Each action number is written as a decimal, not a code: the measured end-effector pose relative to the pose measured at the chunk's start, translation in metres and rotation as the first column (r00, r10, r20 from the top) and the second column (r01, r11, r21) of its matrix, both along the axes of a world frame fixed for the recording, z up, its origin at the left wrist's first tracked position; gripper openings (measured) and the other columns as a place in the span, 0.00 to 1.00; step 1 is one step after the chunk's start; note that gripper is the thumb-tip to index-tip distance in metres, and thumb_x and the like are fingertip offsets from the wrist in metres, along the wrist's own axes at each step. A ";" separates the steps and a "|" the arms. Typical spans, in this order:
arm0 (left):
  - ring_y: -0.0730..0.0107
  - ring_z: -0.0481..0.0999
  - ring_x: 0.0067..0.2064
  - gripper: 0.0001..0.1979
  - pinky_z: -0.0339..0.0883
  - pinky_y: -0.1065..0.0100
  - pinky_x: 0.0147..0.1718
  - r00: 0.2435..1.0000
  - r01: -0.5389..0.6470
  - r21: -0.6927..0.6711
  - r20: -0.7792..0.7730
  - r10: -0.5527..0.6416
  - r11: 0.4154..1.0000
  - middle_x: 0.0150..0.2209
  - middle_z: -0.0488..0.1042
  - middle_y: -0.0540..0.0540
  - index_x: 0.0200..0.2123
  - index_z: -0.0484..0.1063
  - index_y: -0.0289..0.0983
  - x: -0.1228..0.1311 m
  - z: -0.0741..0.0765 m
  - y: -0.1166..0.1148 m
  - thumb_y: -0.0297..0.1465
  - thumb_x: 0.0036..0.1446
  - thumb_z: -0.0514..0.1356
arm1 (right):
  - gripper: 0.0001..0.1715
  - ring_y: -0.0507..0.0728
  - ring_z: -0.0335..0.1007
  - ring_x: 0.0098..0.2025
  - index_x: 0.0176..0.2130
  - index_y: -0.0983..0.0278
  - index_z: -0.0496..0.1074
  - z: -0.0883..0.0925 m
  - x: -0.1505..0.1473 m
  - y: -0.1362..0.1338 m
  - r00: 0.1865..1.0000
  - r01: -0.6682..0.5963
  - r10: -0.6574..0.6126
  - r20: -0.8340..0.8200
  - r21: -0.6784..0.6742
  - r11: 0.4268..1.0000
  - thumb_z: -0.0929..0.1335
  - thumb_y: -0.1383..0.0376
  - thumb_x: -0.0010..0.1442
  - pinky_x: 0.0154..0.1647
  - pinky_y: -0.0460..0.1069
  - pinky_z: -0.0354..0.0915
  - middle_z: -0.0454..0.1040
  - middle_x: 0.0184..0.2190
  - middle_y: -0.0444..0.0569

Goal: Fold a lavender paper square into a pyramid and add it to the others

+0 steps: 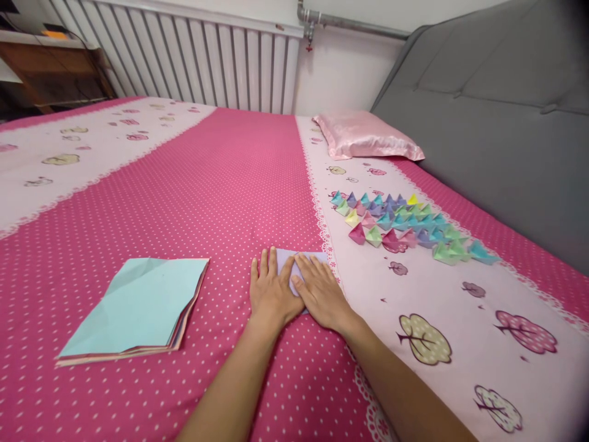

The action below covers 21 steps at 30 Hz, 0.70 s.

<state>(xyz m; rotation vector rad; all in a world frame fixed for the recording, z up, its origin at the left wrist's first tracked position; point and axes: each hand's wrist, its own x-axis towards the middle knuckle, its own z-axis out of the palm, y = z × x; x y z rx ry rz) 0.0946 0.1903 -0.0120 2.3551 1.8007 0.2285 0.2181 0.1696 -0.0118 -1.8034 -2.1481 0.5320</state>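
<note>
A piece of purple paper (286,253) lies on the bed, mostly covered by my two hands. My left hand (275,294) rests flat on its left part, fingers stretched out. Over the right part, my right hand (322,294) presses down flat, its thumb close to my left hand. How the paper is folded beneath them is hidden. To the left sits a stack of square paper sheets (138,307), light blue on top with other colours showing at the edges. Rows of small folded paper boats (405,218) in several colours stand to the right.
The bed has a pink dotted and floral bedspread (221,184). A pink satin pillow (368,136) lies at the far right by a grey padded headboard (497,92). Behind the bed are a white radiator (221,61) and a pipe (359,23). A wooden table (55,67) stands far left.
</note>
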 end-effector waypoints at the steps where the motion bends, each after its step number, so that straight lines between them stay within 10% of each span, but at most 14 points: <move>1: 0.52 0.39 0.65 0.32 0.33 0.50 0.60 1.000 -0.007 -0.003 0.001 0.007 1.000 0.65 0.45 0.46 0.61 0.53 0.46 0.000 0.000 0.000 0.43 0.51 0.51 | 0.36 0.59 0.33 0.66 0.63 0.65 0.48 0.000 0.001 0.000 1.000 0.009 -0.009 0.016 -0.001 1.000 0.47 0.50 0.63 0.64 0.60 0.35 0.46 0.65 0.48; 13: 0.51 0.43 0.65 0.34 0.38 0.50 0.59 0.975 -0.211 0.025 -0.066 0.213 0.977 0.64 0.48 0.38 0.62 0.52 0.38 -0.021 0.008 0.010 0.48 0.56 0.45 | 0.35 0.65 0.35 0.66 0.62 0.64 0.50 -0.007 0.024 0.006 0.963 0.214 -0.222 0.150 0.070 0.974 0.55 0.51 0.62 0.62 0.64 0.36 0.46 0.65 0.52; 21: 0.56 0.69 0.50 0.19 0.61 0.60 0.49 0.919 -0.315 0.080 0.276 0.282 0.946 0.48 0.70 0.36 0.49 0.69 0.33 -0.034 0.026 0.017 0.33 0.55 0.50 | 0.29 0.63 0.67 0.45 0.57 0.62 0.60 0.018 0.057 0.004 0.930 0.366 -0.368 -0.008 0.126 0.922 0.58 0.71 0.56 0.44 0.57 0.61 0.71 0.44 0.58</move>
